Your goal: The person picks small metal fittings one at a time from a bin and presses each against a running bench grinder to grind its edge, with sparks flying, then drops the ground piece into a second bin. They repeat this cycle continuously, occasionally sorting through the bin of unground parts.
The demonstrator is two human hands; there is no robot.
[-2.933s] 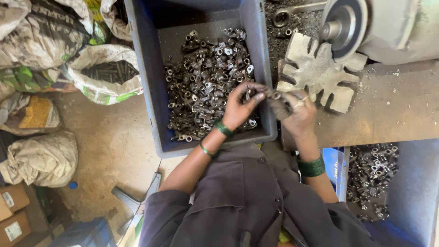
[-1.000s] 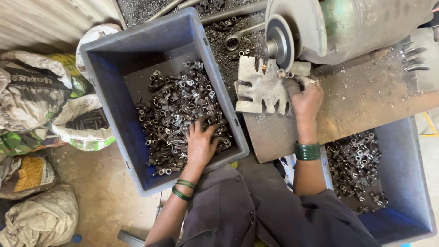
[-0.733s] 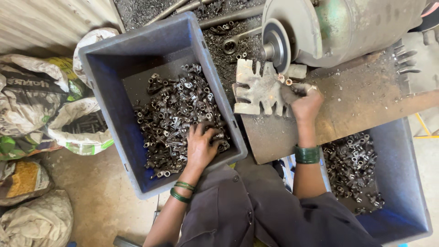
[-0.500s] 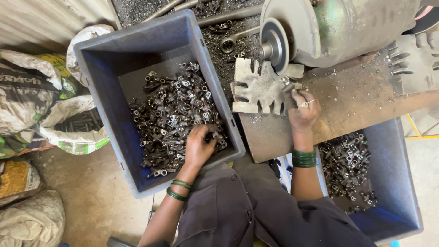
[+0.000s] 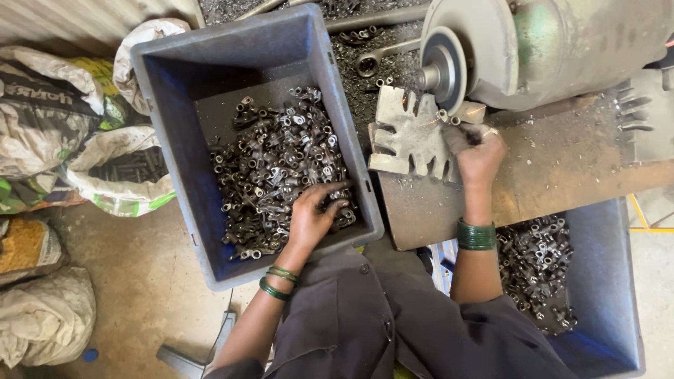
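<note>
A blue-grey plastic crate (image 5: 175, 140) at the left holds a heap of several small dark metal parts (image 5: 277, 165). My left hand (image 5: 314, 216) lies on the near edge of that heap, fingers curled into the parts. My right hand (image 5: 479, 156) is up at a grey toothed metal jig (image 5: 407, 137) on the workbench, pinching a small metal part against the jig's right side, just below the grinder's wheel (image 5: 444, 67). Green bangles sit on both wrists.
A large grey-green motor housing (image 5: 562, 42) fills the top right above a rusty bench plate (image 5: 562, 168). A second blue crate (image 5: 604, 281) with metal parts sits at lower right. Woven sacks (image 5: 49, 119) crowd the left floor.
My left hand has stayed in the crate, digging among the parts. My right hand has lifted a small part toward the jig by the wheel. The camera view has shifted slightly.
</note>
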